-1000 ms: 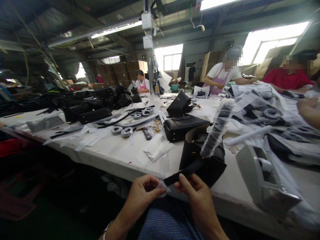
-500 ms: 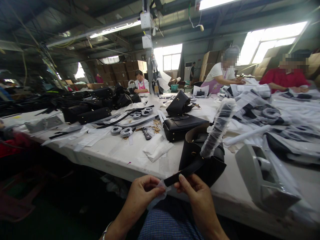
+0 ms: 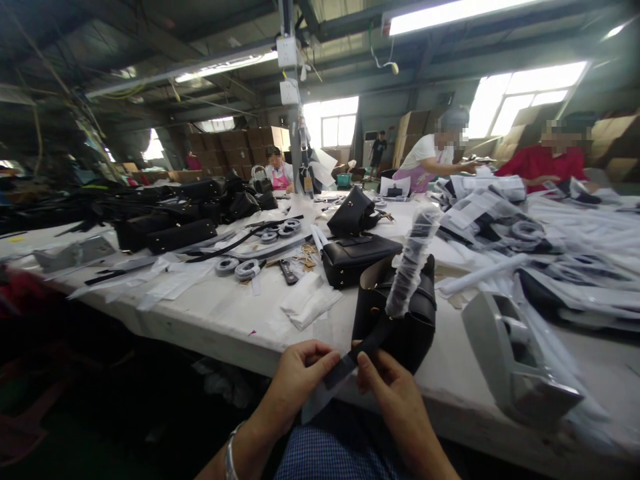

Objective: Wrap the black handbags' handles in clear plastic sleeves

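Note:
A black strap (image 3: pixel 371 344) runs from the open black handbag (image 3: pixel 425 333) towards me, past the table's front edge. Between thumb and fingers, my left hand (image 3: pixel 304 375) pinches thin clear plastic film (image 3: pixel 320 399), which lies over the strap's end. Close beside it, my right hand (image 3: pixel 390 385) is closed on the strap, thumb on top. Another part of the strap, wrapped in crinkled clear plastic (image 3: pixel 411 263), stands up out of the bag. The fingers under the strap are partly hidden.
A grey tape dispenser (image 3: pixel 515 360) stands right of the bag. White paper sheets (image 3: pixel 307 300), a black-handled tool (image 3: pixel 288 272) and wrapped strap coils (image 3: pixel 247 269) lie to the left. Black bags (image 3: pixel 363 257) sit behind. Plastic-wrapped goods fill the right side; several co-workers are beyond.
My left hand has shifted slightly, and the film now lies flatter over the strap's end. The bag appears a little further left as the view shifts. My right hand keeps hold of the strap.

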A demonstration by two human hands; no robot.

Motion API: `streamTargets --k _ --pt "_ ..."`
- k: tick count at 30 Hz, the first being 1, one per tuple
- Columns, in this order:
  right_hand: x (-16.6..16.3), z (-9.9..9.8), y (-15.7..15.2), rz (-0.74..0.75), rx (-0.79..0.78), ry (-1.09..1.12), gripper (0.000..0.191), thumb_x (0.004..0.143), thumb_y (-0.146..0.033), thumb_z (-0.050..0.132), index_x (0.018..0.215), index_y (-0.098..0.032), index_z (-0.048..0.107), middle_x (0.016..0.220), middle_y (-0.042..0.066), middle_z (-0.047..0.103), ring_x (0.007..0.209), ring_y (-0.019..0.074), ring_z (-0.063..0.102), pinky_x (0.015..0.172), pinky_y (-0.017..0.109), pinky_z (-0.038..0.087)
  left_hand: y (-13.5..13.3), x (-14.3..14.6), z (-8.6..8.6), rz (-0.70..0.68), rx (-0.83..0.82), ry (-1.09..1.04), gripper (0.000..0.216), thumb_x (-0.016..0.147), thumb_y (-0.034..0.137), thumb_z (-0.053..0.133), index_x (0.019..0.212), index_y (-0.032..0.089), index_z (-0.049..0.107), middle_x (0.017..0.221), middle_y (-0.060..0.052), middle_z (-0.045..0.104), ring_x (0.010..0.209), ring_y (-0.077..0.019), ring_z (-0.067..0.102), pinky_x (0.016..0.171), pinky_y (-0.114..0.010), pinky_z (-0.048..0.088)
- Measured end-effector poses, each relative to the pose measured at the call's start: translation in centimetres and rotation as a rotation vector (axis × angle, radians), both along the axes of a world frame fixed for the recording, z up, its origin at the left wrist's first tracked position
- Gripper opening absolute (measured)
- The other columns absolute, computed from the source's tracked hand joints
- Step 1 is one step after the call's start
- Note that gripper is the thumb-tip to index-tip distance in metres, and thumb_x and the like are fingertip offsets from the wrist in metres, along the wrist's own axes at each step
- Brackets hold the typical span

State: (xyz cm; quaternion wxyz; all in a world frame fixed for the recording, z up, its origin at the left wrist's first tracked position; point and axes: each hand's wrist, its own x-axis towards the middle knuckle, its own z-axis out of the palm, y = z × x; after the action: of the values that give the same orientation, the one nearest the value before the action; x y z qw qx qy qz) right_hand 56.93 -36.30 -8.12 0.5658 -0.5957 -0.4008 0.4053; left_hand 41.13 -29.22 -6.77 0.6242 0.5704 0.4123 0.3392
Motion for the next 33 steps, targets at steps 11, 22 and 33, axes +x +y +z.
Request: streamTargets --k 11,22,33 --pt "2.7 0.6 -1.5 -0.182 -0.030 -0.348 0.049 0.086 -0.060 0.053 0.102 -0.018 0.072 0.059 0.002 0.067 0.057 0.0194 0.065 0.059 0.025 0.051 1.3 6.6 0.0 -0.063 -0.153 -0.323 0.032 0.073 0.038 0.080 0.090 0.012 0.074 0.085 -0.007 0.073 0.075 -0.0152 0.063 0.070 -0.023 0.047" --pt "3.1 2.7 0.6 -0.280 -0.069 -0.383 0.039 0.083 -0.056 0.060 0.086 -0.020 0.075 0.049 0.000 0.065 0.045 0.0178 0.062 0.047 0.024 0.047 2.0 9.3 0.6 0.000 -0.014 -0.412 0.035 0.080 0.044 0.072 0.096 0.014 0.072 0.089 -0.006 0.071 0.081 -0.0180 0.064 0.073 -0.025 0.048" --pt "2.3 3.2 1.5 -0.332 -0.056 -0.351 0.041 0.081 -0.058 0.062 0.078 -0.019 0.074 0.048 0.000 0.064 0.045 0.0161 0.060 0.046 0.023 0.045 0.8 7.7 -2.1 0.051 0.050 -0.290 0.034 0.082 0.046 0.068 0.093 0.014 0.069 0.086 -0.006 0.072 0.080 -0.0202 0.065 0.071 -0.026 0.049"
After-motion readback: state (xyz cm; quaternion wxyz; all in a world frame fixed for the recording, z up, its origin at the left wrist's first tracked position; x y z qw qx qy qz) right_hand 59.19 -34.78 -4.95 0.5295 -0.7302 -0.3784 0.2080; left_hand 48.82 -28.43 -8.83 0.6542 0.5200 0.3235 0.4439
